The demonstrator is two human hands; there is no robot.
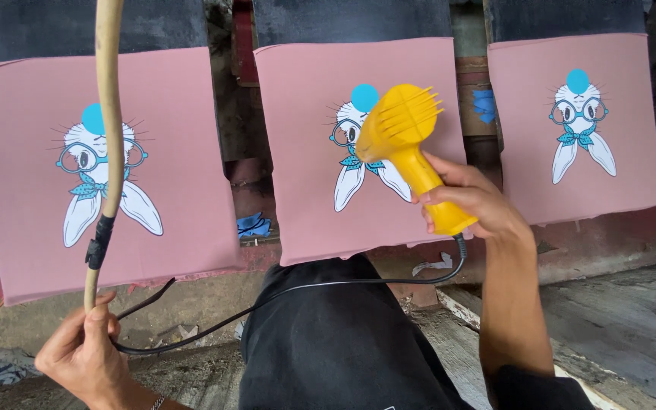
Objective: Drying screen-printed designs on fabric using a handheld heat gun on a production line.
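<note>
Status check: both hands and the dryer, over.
Right hand grips yellow heat blower, aimed at middle pink printed panel. Left hand holds tan hose and black cord. Nothing obstructing.

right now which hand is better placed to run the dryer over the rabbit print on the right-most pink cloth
Right. The right hand already grips the yellow dryer beside that pink cloth; the left hand is far off, holding the cord and a pale hose.

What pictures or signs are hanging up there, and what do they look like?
Left pink sheet: rectangular, white rabbit print, blue glasses, blue dot above.
Middle pink sheet: same rabbit, partly behind the yellow hair dryer in the right hand.
Right pink sheet: same rabbit.
No packages or screens.
</note>
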